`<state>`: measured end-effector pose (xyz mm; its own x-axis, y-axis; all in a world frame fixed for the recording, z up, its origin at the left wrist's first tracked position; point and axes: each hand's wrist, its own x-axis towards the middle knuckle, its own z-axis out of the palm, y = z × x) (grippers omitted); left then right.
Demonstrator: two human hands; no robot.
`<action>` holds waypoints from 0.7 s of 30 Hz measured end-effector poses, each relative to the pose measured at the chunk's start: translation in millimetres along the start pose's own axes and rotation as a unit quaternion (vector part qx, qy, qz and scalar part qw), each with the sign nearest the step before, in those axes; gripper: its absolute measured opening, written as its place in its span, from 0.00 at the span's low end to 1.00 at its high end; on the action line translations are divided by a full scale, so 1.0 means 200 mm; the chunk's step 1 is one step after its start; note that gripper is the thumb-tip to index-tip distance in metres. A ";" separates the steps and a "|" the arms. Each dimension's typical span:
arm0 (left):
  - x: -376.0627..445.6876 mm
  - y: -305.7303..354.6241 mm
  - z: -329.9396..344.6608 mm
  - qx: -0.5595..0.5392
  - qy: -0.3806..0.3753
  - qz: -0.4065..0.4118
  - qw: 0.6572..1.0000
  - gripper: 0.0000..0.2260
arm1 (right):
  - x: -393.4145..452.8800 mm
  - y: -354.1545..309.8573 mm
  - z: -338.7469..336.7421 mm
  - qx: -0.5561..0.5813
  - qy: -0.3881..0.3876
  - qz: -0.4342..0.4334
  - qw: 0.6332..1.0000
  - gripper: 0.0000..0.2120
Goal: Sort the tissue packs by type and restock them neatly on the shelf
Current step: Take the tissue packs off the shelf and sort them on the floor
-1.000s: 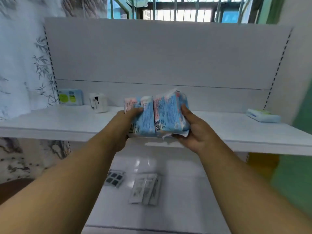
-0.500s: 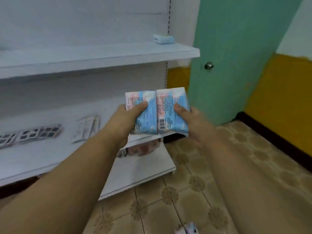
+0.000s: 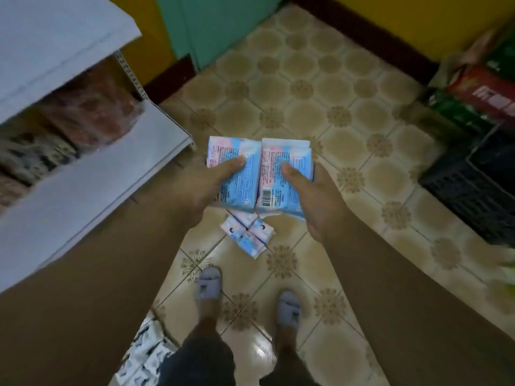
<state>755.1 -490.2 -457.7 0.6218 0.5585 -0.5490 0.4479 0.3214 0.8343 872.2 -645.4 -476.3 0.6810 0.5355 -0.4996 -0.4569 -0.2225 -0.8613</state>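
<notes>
Two blue-and-pink tissue packs are held side by side over the tiled floor. My left hand (image 3: pixel 206 185) grips the left tissue pack (image 3: pixel 237 151) with the thumb on its printed back. My right hand (image 3: pixel 315 199) grips the right tissue pack (image 3: pixel 281 154), which shows a barcode. Below them, more packs of the same blue-and-pink kind (image 3: pixel 246 232) lie on the floor. The white shelf (image 3: pixel 92 174) stands to the left, its lower board level with my left forearm.
A dark plastic crate (image 3: pixel 473 188) and red and green bags (image 3: pixel 485 93) stand at the right. A teal door (image 3: pixel 217 26) and yellow wall are ahead. My feet in blue slippers (image 3: pixel 209 285) stand below, and patterned packs (image 3: pixel 142 355) lie at bottom left.
My view has swung from the upper shelf to the right and down to the floor. Both hands keep hold of the two packs, now lowered above the packs on the floor.
</notes>
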 end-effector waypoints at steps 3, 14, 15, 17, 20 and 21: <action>0.21 -0.26 0.09 0.039 -0.032 -0.021 0.999 0.19 | 0.12 0.27 -0.13 0.023 0.048 0.040 0.998 0.06; 1.00 -1.73 0.41 0.224 -0.024 -0.097 0.969 0.24 | 0.68 1.91 -0.45 0.035 0.213 0.207 0.954 0.23; 1.06 -1.87 0.46 0.249 -0.030 -0.099 0.963 0.25 | 0.71 2.06 -0.49 0.037 0.229 0.220 0.948 0.23; 1.18 -2.12 0.55 0.297 -0.057 -0.104 0.947 0.23 | 0.78 2.32 -0.58 0.028 0.254 0.246 0.935 0.20; 1.35 -2.46 0.65 0.351 -0.097 -0.098 0.926 0.19 | 0.90 2.61 -0.70 0.016 0.259 0.284 0.923 0.11; 1.40 -2.54 0.67 0.365 -0.107 -0.091 0.920 0.18 | 0.94 2.68 -0.73 0.013 0.256 0.291 0.922 0.10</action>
<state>788.6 -599.6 -1042.0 0.5714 0.3577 -0.7386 0.8207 -0.2486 0.5144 838.5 -782.6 -1046.2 0.4935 -0.1253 -0.8607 -0.8395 -0.3274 -0.4337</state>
